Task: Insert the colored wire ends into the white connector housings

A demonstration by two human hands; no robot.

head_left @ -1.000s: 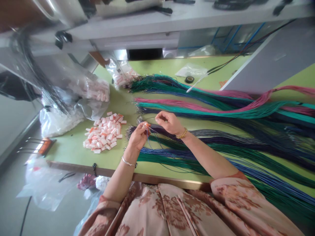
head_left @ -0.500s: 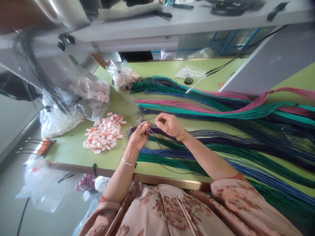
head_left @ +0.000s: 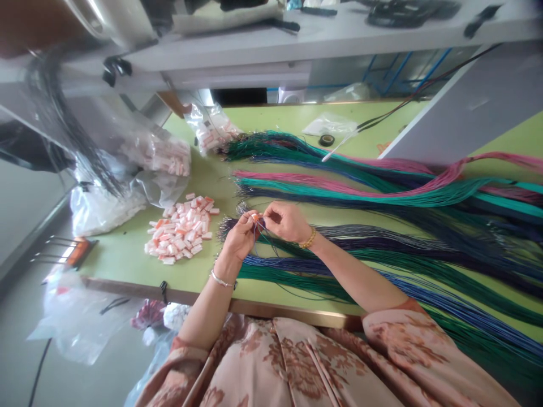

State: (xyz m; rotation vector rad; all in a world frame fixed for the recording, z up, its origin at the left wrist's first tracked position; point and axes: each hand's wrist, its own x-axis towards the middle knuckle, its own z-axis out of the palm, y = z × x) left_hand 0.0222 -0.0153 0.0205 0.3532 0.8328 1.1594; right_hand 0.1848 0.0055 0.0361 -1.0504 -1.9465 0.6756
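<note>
Between the fingertips of my left hand is a small orange and white connector housing, with thin wires hanging from it. My right hand pinches a thin wire right beside the housing; its tip is hidden by the fingers. Left of my hands lies a loose pile of similar housings. Under and around my wrists run bundles of green wires and blue wires. Beyond my hands lie pink wires and teal wires, their crimped ends toward the left.
Plastic bags of housings stand at the back left. A roll of black tape lies behind the wires. An orange pronged holder sits at the table's left corner. A grey shelf spans the back, with a slanted panel at right.
My right hand has moved left and slightly down, bringing the pinched wire up to the housing. My left hand has stayed nearly in place with the housing.
</note>
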